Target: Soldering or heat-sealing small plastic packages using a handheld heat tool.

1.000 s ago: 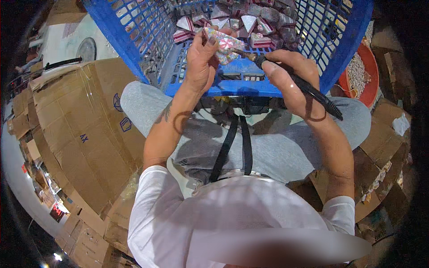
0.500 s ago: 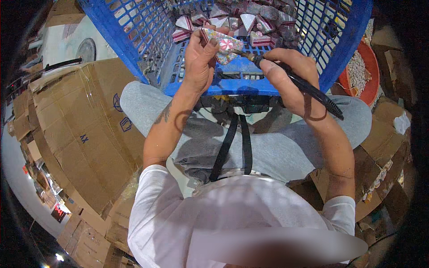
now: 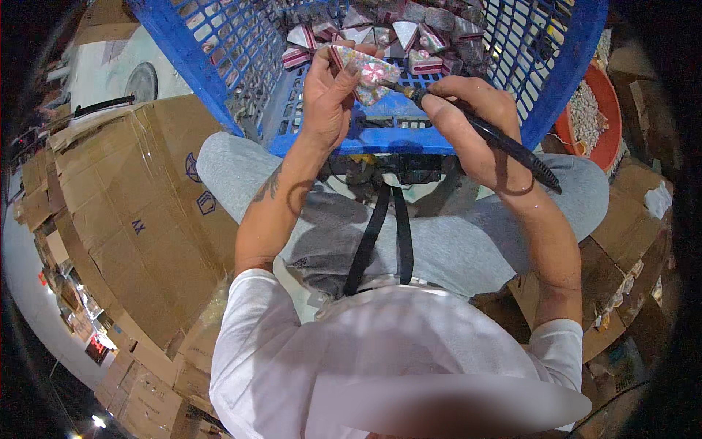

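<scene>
My left hand is closed on a toy cake slice, a triangular piece with a sprinkle-speckled top and a pink-and-white swirl on it. In my right hand I grip a black pen-shaped tool with a metal tip and a ribbed rear end. The tip reaches the slice beside the swirl; whether it touches I cannot tell. Both hands are over the near side of a blue plastic basket. Deeper inside it lie many similar pink, white and dark red cake slices.
A large cardboard box stands to the left, with more cartons below it. At the right, a red basin holds small whitish pieces. Further cardboard lies beside my right knee.
The tool and my right hand have shifted very slightly. The slice has turned a little in my left hand, which stays in the same place.
</scene>
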Demonstrator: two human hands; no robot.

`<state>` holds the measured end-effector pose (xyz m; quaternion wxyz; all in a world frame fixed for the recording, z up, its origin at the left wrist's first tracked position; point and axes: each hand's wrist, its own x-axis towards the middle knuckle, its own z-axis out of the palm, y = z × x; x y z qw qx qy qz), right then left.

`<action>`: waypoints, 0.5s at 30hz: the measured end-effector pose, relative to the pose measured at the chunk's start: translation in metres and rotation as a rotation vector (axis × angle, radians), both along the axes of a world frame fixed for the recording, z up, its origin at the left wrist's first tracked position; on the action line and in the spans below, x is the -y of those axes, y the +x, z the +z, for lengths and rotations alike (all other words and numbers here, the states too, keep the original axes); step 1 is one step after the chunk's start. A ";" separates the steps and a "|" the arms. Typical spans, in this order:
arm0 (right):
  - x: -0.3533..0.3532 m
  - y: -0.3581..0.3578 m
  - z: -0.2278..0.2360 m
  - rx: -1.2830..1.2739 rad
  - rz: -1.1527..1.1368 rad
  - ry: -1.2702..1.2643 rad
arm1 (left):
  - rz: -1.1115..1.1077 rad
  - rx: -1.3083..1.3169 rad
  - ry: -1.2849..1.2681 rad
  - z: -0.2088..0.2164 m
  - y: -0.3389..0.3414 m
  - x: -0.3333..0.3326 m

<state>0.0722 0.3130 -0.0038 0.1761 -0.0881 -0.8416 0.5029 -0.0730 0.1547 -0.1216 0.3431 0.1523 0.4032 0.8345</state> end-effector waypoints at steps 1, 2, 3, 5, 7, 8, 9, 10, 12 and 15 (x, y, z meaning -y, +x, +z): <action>0.000 0.000 0.001 0.011 -0.002 -0.007 | -0.005 0.005 -0.009 0.001 0.000 -0.001; 0.000 0.001 0.003 0.011 -0.001 -0.007 | -0.016 0.006 -0.014 0.003 0.001 -0.001; 0.000 0.003 0.005 0.030 -0.001 -0.026 | -0.009 0.010 -0.018 0.006 0.001 -0.002; 0.000 0.006 0.009 0.048 0.002 -0.046 | -0.059 0.067 0.018 0.012 0.002 -0.001; 0.000 0.008 0.014 -0.011 -0.049 -0.126 | -0.048 0.084 0.038 0.014 0.003 0.001; -0.001 0.010 0.016 -0.012 -0.048 -0.137 | -0.060 0.104 0.043 0.013 0.003 0.002; -0.001 0.010 0.017 -0.019 -0.052 -0.126 | -0.054 0.102 0.049 0.011 0.003 0.003; -0.002 0.011 0.018 0.019 -0.050 -0.132 | -0.043 0.063 0.003 0.007 0.002 0.002; -0.002 0.011 0.018 0.056 -0.050 -0.138 | -0.034 0.023 -0.043 0.001 0.001 0.000; -0.003 0.010 0.018 0.036 -0.035 -0.114 | -0.021 0.014 -0.042 0.021 0.001 0.009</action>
